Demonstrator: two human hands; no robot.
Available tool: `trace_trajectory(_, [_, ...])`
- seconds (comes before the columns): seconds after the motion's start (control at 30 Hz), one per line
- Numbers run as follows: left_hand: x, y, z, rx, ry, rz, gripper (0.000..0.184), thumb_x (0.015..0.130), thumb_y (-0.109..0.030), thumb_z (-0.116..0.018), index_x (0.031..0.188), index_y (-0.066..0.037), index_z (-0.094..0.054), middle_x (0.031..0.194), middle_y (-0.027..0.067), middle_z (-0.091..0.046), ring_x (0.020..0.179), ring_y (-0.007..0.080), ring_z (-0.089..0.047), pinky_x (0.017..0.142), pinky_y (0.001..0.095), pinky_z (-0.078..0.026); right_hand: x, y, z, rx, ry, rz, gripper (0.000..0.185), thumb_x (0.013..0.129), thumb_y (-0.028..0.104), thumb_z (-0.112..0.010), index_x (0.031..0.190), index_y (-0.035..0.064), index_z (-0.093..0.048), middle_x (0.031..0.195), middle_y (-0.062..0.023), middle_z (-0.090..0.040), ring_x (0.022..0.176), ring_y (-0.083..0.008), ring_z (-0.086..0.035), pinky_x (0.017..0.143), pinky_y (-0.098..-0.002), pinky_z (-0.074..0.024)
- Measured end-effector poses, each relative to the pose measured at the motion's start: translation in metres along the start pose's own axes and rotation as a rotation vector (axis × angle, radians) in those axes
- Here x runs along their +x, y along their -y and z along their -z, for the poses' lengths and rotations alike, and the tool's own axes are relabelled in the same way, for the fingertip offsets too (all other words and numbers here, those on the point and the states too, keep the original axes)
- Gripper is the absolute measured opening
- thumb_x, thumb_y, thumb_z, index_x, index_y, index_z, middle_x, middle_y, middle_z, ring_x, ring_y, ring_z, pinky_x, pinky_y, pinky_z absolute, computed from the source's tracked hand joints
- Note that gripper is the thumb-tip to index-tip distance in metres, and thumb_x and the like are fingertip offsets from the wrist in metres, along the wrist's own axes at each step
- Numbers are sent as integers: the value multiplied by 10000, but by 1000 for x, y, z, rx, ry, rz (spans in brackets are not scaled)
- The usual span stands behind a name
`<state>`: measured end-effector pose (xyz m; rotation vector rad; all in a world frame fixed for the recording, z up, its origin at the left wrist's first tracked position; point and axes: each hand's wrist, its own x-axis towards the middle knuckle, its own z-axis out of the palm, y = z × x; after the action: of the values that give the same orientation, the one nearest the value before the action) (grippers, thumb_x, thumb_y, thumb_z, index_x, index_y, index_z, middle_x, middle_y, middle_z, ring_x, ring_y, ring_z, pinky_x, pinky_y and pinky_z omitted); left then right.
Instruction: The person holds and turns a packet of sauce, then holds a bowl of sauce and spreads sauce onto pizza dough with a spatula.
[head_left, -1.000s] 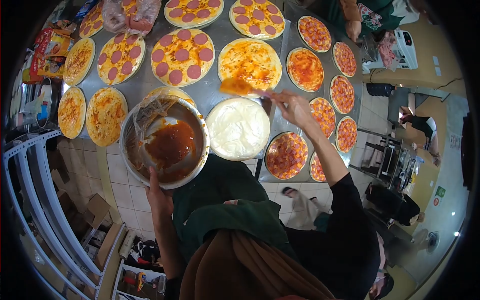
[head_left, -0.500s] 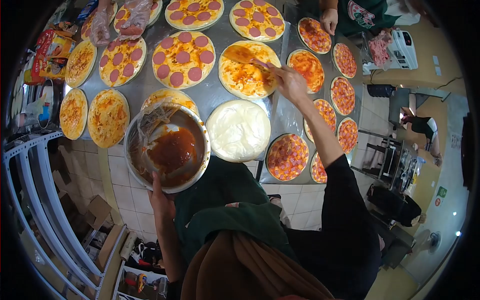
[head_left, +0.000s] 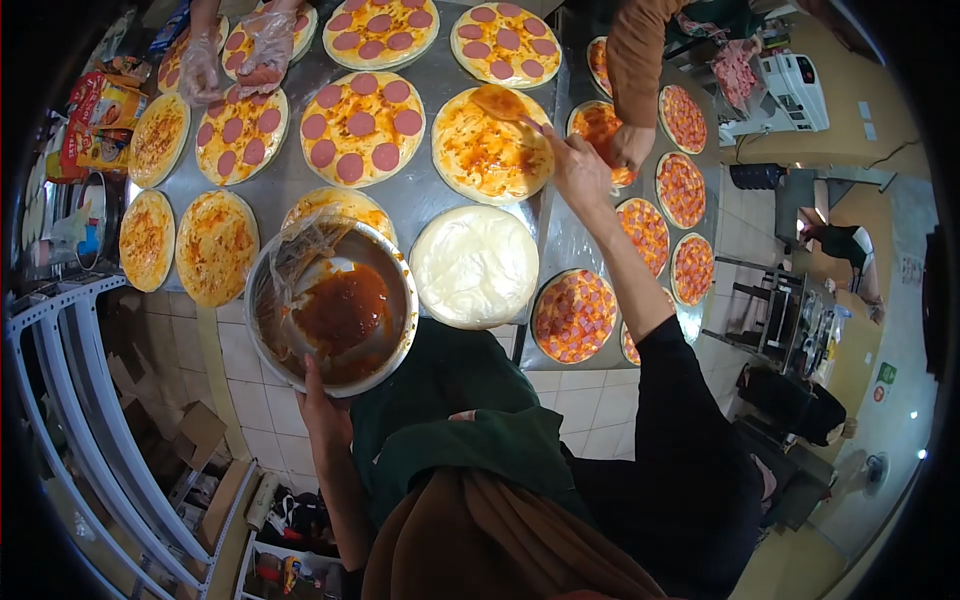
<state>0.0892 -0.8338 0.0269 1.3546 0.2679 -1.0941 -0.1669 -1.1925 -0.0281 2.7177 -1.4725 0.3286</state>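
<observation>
My right hand (head_left: 582,172) is closed round the handle of a sauce-coated spoon (head_left: 497,102). The spoon's head lies over the far part of a pizza base (head_left: 470,165) streaked with red sauce. Against my front, my left hand (head_left: 325,412) grips the near rim of a metal bowl (head_left: 402,345), its thumb on the inner side. Red sauce (head_left: 345,308) covers part of the bowl's bottom, and clear plastic (head_left: 290,255) hangs at its left side. Just right of the bowl sits a pale round stack (head_left: 474,267) under plastic film.
Pizzas with round sausage slices (head_left: 362,125) fill the far side. Diced-topping pizzas (head_left: 575,315) stand at right. A co-worker's hand (head_left: 632,147) is over a sauced base near my right hand; another person's gloved hands (head_left: 265,50) work far left. Blue metal shelving (head_left: 110,400) stands left.
The spoon has shifted slightly right over the base. At right, a co-worker's brown-sleeved arm has come in, its hand now over the sauced base. My left hand still holds the bowl.
</observation>
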Motion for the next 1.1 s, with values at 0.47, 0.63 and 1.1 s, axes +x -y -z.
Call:
trace_trajectory(0.47, [-2, -2, -3, 32, -45, 14, 597, 905, -319, -541, 1363, -60, -258, 1289, 149, -433, 1113, 273, -527, 789, 405, -548, -25, -24, 11, 38, -2, -161, 448, 783, 63, -505, 1203, 201, -575, 815, -125, -596, 704, -321, -616, 610, -427, -501])
trace_trajectory(0.63, [-4, -6, -5, 24, -22, 10, 588, 906, -309, -543, 1359, -57, -267, 1280, 152, -441, 1107, 279, -531, 794, 414, -546, -29, -40, 6, -52, 9, -189, 466, 769, 67, -521, 1203, 228, -577, 805, -96, -586, 740, -292, -620, 614, -421, -504])
trace_trajectory(1.1, [0, -2, 0, 2, -17, 15, 579, 905, -292, -546, 1358, -55, -275, 1286, 160, -439, 1109, 284, -530, 804, 422, -546, -37, -25, 25, 6, 24, -126, 462, 773, 31, -525, 1185, 226, -593, 793, -112, -593, 752, -293, -610, 616, -403, -499])
